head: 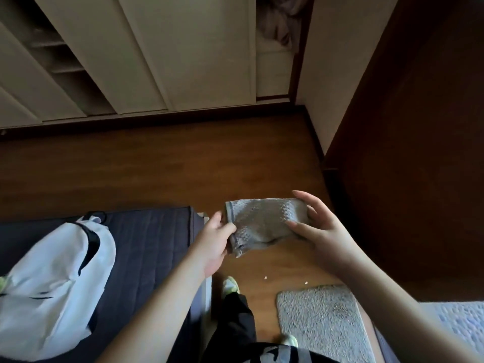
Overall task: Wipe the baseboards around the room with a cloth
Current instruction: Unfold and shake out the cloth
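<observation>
Nearest the camera, dark trousers [235, 320] and a pale shoe [230, 284] stand on the wood floor [131, 163], with a grey rug [319, 320] just to the right and two small crumbs [265, 277] on the boards ahead of it. To the left lies a dark quilted bed [146, 247] carrying a white backpack [49, 286]. Above the floor, both hands hold a grey textured cloth [264, 221] folded into a thick pad. The left hand [213, 244] pinches the cloth's left edge between thumb and fingers. The right hand [322, 231] cups the right end, thumb over the top and fingers curled beneath, loosely closed on it. The cloth hangs in the air, well apart from any wall. Farther off, a dark baseboard [162, 121] runs along the foot of pale sliding wardrobe doors [162, 53], then turns the corner and follows the white wall [337, 74] on the right. A dark wooden door [419, 142] stands at the far right.
</observation>
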{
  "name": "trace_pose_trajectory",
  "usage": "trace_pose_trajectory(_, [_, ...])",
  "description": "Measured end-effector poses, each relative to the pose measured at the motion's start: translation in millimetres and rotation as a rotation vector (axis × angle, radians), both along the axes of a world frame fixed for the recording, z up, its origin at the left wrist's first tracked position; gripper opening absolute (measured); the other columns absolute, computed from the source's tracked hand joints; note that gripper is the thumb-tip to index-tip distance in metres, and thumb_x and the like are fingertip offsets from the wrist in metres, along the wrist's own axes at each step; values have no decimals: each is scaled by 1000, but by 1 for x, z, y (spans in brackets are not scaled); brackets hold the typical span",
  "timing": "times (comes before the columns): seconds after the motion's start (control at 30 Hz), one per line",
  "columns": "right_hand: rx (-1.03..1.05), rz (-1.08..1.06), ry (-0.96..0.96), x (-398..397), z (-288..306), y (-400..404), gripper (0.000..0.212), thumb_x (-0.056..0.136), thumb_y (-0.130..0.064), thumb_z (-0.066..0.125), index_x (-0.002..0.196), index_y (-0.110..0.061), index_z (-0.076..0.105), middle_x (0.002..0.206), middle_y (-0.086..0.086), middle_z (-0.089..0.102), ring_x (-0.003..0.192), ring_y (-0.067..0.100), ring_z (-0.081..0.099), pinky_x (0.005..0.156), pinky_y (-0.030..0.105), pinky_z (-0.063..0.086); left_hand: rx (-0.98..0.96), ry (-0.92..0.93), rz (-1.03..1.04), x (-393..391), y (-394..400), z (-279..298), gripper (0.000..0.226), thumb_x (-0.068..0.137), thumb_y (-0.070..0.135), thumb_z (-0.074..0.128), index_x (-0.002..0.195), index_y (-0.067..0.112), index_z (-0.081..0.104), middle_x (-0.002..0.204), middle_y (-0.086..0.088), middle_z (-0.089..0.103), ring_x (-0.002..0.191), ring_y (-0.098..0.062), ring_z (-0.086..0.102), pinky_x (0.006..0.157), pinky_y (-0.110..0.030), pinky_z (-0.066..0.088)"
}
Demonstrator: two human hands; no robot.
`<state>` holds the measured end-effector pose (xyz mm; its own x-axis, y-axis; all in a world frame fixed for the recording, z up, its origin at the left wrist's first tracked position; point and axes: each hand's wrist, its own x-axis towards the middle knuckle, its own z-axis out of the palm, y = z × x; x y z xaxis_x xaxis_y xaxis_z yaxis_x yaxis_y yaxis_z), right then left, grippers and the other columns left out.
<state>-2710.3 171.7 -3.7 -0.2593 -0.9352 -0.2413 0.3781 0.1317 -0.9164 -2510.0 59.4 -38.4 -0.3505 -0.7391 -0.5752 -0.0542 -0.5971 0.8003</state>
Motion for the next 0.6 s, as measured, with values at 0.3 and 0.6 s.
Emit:
trace_pose_trajectory(0.3, [-8, 42, 235, 24, 9, -144, 62, 84, -7, 74, 130, -41, 51, 111, 9, 70, 99, 27, 70, 76, 33, 58, -964, -129, -148, -3, -105, 14, 17, 100, 30, 53, 115, 30, 62, 115, 12, 65, 111, -13, 63, 91, -19, 49])
trace_pose_trajectory(0.6, [-51, -1, -201, 21, 15, -228, 42, 98, -27, 37, 139, -23, 44, 126, 16, 65, 117, 31, 62, 86, 33, 55, -1040, -73, -285, -24, -190, 38, 42, 92, 46, 64, 123, 18, 60, 123, 11, 58, 117, -13, 58, 98, -29, 51])
